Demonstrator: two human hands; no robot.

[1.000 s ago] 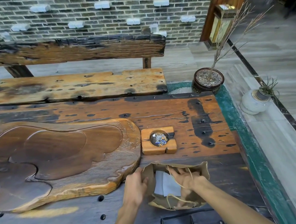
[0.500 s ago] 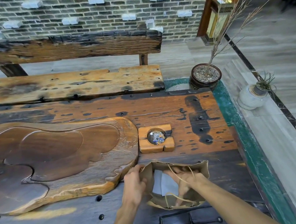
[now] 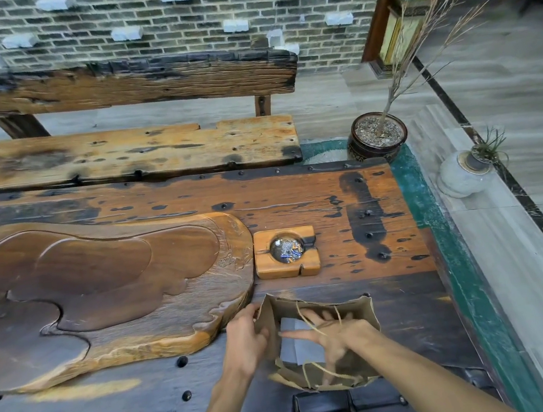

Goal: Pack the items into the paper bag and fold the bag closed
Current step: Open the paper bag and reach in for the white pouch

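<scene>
Your paper bag (image 3: 356,312) stands open at the near right of the bench (image 3: 386,225). Your left hand (image 3: 246,338) pinches its left wall; your right hand (image 3: 335,335) is spread inside, above something white (image 3: 291,352). It likely crumples easily, so grip the rim.

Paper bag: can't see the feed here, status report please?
Left hand gripping paper bag wall. Right hand open, inside bag mouth. White item inside. Bag unfolded, nothing in the way.
</scene>
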